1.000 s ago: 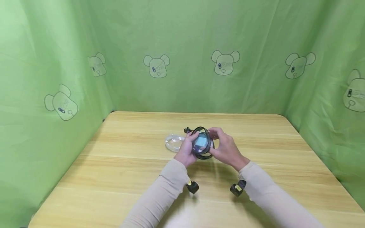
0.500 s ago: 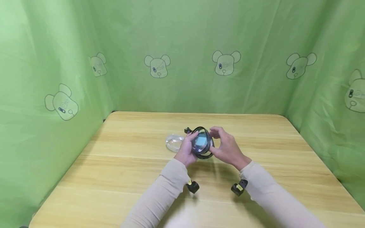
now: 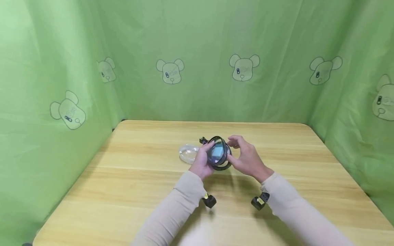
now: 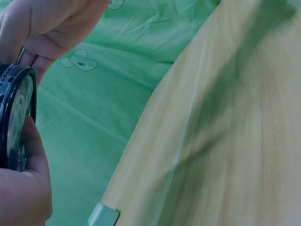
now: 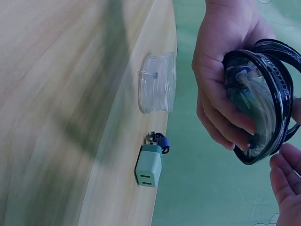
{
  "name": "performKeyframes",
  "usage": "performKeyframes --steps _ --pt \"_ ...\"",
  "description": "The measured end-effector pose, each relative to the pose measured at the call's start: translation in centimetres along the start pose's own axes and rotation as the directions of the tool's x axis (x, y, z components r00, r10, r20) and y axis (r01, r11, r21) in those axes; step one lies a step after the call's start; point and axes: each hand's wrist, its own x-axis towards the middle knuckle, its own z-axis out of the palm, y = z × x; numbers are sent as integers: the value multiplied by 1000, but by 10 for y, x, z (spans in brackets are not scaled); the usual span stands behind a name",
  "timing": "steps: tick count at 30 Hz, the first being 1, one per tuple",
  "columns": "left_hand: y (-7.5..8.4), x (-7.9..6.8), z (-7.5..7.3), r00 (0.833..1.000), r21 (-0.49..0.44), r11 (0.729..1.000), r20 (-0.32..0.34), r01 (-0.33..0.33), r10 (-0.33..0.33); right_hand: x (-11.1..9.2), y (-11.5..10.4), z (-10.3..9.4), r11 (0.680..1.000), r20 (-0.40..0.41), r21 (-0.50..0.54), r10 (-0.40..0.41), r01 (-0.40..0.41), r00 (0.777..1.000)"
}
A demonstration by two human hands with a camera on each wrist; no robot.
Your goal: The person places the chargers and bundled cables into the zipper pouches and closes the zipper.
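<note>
A round clear pouch (image 3: 217,161) with black zippered trim is held up over the table. My left hand (image 3: 201,162) grips its left side, thumb over the clear face; the right wrist view shows the fingers (image 5: 235,115) curled on the other face. Something whitish and blue shows inside the pouch (image 5: 254,101). One black-edged loop stands off from the main rim. My right hand (image 3: 246,159) has its thumb and fingers at the right rim, pinching the trim; the exact spot is partly hidden.
A clear round case (image 3: 187,154) lies on the wooden table (image 3: 138,191) to the left. Beside it is a pale green charger block (image 5: 148,165) with two ports and a dark blue attachment (image 5: 162,142). Green curtains (image 3: 203,102) surround the table.
My right hand has shifted slightly to the right, its thumb still at the pouch's rim. My left hand keeps its hold with almost no movement.
</note>
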Motion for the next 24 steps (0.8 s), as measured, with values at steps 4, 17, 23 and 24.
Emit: performKeyframes --steps 4,17,23,24 --pt "-2 0 0 1000 12 1000 18 17 -17 -1 1 -2 1000 8 -8 12 -12 1000" --pt "0 -2 -4 1000 -18 1000 11 12 -12 3 4 -4 1000 -6 -18 -3 3 1000" --pt "4 -3 -3 999 -44 999 42 12 -10 6 5 -5 1000 -10 -22 -12 12 1000" --pt "4 -3 -3 999 -49 999 47 13 -11 7 5 -5 1000 -7 -23 -10 10 1000"
